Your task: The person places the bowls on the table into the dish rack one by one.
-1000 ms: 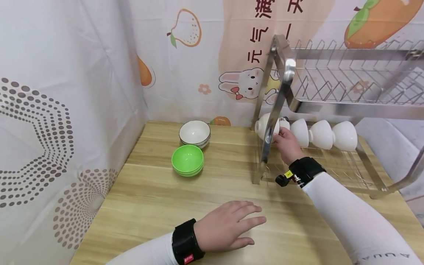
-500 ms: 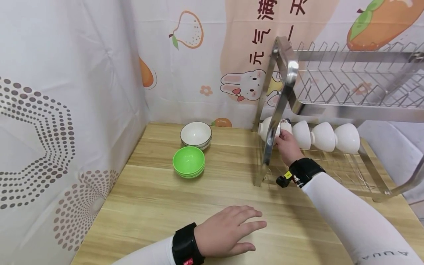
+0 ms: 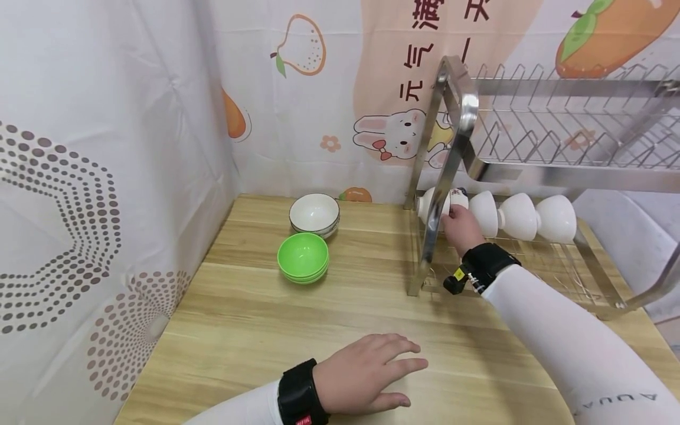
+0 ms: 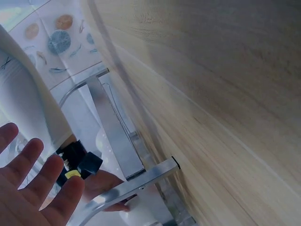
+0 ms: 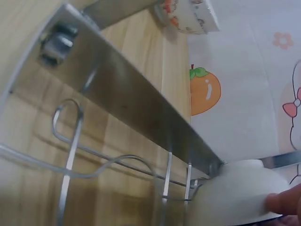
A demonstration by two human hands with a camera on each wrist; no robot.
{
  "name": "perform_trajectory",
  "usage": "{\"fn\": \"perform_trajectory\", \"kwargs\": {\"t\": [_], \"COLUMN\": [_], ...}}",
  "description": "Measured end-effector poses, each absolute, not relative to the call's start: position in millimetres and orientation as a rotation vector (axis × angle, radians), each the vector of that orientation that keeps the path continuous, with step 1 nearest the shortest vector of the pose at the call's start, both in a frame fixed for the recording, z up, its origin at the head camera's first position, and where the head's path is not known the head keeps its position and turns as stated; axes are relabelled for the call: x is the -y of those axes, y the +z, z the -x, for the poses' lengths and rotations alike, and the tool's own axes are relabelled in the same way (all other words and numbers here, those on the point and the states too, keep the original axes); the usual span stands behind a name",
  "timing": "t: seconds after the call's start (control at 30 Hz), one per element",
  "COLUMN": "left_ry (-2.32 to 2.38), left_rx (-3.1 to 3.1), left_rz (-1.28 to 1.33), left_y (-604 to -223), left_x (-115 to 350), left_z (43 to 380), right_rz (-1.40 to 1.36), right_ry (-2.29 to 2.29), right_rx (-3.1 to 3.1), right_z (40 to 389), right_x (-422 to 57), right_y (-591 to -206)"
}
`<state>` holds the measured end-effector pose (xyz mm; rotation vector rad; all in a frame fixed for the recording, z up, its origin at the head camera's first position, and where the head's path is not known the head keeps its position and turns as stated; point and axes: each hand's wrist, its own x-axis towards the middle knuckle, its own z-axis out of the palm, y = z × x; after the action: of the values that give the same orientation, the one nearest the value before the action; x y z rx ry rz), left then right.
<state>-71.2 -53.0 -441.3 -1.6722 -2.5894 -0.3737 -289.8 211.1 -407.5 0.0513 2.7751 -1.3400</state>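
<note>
A white bowl stands on its side at the left end of the rack's lower tier, partly hidden behind the rack's front post. My right hand pinches its rim; in the right wrist view the thumb presses on the white bowl, which shows a dark rim. Just right of it is a bowl with a patterned side, mostly covered by the hand. My left hand hovers over the table's front part with fingers spread, holding nothing.
Several white bowls stand sideways along the lower tier of the metal dish rack. Stacked green bowls and dark-rimmed white bowls sit on the wooden table, left of the rack. Printed curtains close off the back and left.
The white bowl has shifted slightly right in the rack, with my right hand still at its rim. My left hand has drifted a little toward the front.
</note>
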Motion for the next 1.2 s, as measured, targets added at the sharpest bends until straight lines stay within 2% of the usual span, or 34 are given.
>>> {"fn": "perform_trajectory", "kwargs": {"t": [0.2, 0.67, 0.83, 1.03, 1.2], "left_ry": [-0.375, -0.402, -0.393, -0.387, -0.397], "left_rx": [2.603, 2.586, 2.591, 2.590, 2.598], "left_rz": [1.663, 1.633, 1.630, 1.617, 1.613], "left_y": [-442, -449, -451, -454, -454], "left_x": [53, 53, 53, 51, 47], "left_z": [69, 65, 63, 63, 65], "right_rz": [-0.092, -0.125, -0.154, -0.212, -0.190], "right_ry": [-1.349, -1.798, -1.787, -1.750, -1.752], "right_rx": [-2.739, -2.428, -2.413, -2.450, -2.457], "right_z": [287, 271, 256, 256, 240], "right_x": [-205, -194, -188, -199, -208], "right_y": [-401, -401, -390, -405, -405]}}
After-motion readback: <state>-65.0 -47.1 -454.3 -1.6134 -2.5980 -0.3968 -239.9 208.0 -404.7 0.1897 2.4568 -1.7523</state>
